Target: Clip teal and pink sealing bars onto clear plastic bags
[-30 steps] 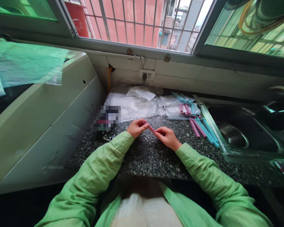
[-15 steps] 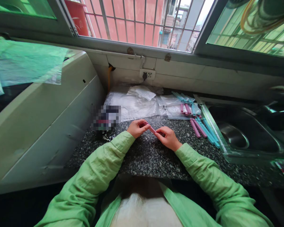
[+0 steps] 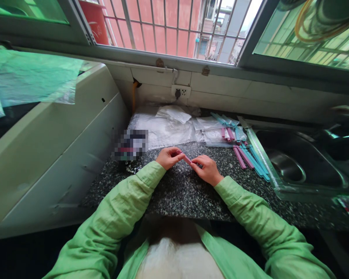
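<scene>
A slim pink plastic strip point(image 3: 186, 158) is held over the speckled counter between my two hands. Its upper left end is pinched by my left hand point(image 3: 169, 157), fingers closed. My right hand point(image 3: 206, 169) closes thumb and fingers on the lower right end. The strip slants down to the right, and its ends are partly hidden by my fingers. Similar pink strips point(image 3: 239, 157) and blue strips point(image 3: 254, 161) lie in a loose group to the right. Behind my hands, clear plastic bags point(image 3: 168, 130) are spread on the counter.
A steel sink point(image 3: 308, 162) is set into the counter point(image 3: 189, 197) on the right. The pale side of an appliance point(image 3: 75, 155) rises on the left, near a blurred-out item point(image 3: 130, 145). A wall socket point(image 3: 181, 92) holds a plug beneath the barred window.
</scene>
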